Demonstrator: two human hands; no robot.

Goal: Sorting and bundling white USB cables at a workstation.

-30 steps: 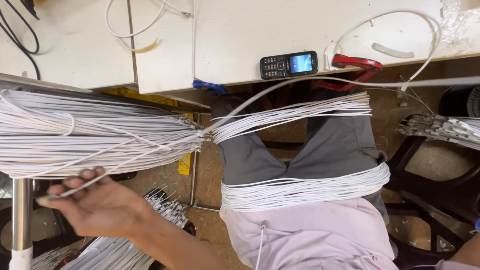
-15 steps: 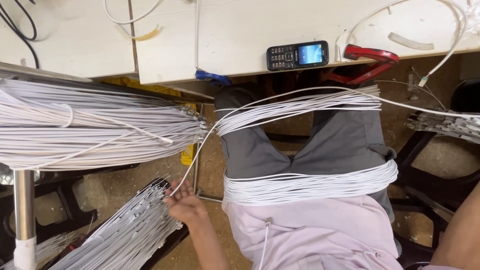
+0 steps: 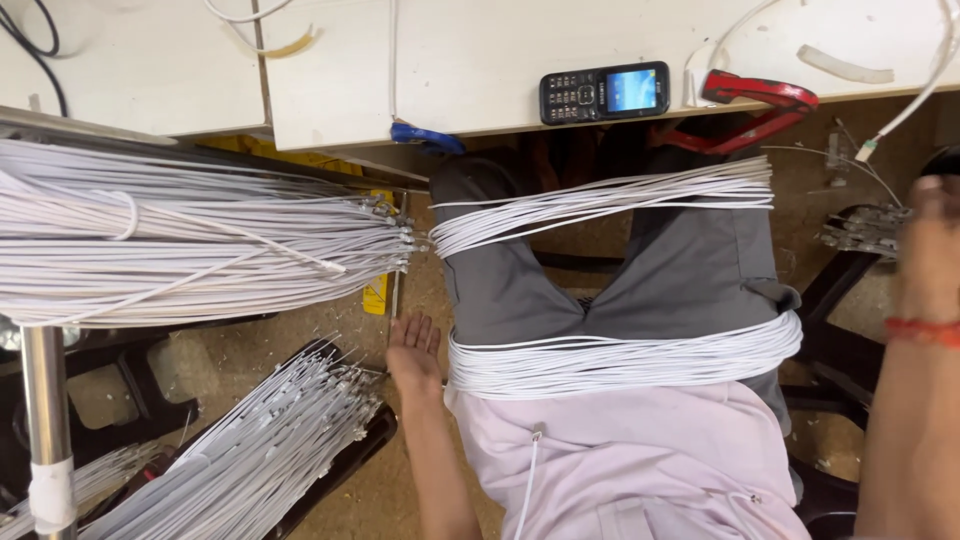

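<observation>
Pale laminate surface [image 3: 480, 70] is edging your view; your left hand [image 3: 413, 350] is hanging open beside smooth white wire loops [image 3: 620, 355] crossing your lap, your blurred right hand [image 3: 935, 235] unreadable near floor space.

1 head-worn camera looks steeply down, close over the lap toward the table edge [image 3: 330, 135].

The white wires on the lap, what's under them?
Under the white wires you can see grey trousers and a pale shirt. The left hand rests beside them. The strip of lap directly beneath them is hidden.
</observation>
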